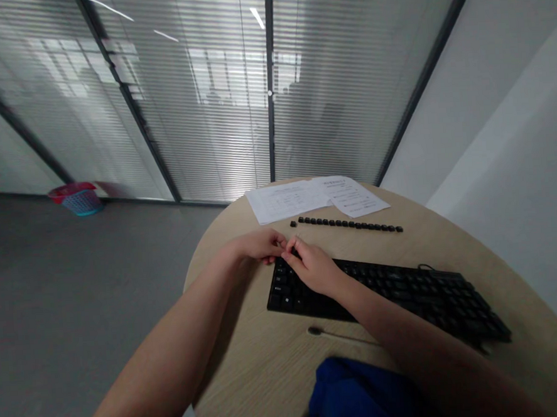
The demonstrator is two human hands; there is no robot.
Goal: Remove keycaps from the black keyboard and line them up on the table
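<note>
A black keyboard [401, 289] lies at a slant across the round table. My left hand [263, 243] is at its upper left corner, fingers bent together in a pinch. Against those fingertips, my right hand [314, 268] reaches over the keyboard's left end, its thumb and fingers also closed together. Whatever is between the fingers is too small or hidden to make out. Just beyond the hands, a row of black keycaps [350, 223] runs to the right, with a single keycap [293, 224] apart at its left end.
Printed papers [290, 200] lie at the table's [251, 386] far edge. A thin stick with a dark rounded end [315, 331] is in front of the keyboard, and blue cloth [353, 396] is nearer still. A red and blue basket [80, 199] stands on the floor by the glass partition.
</note>
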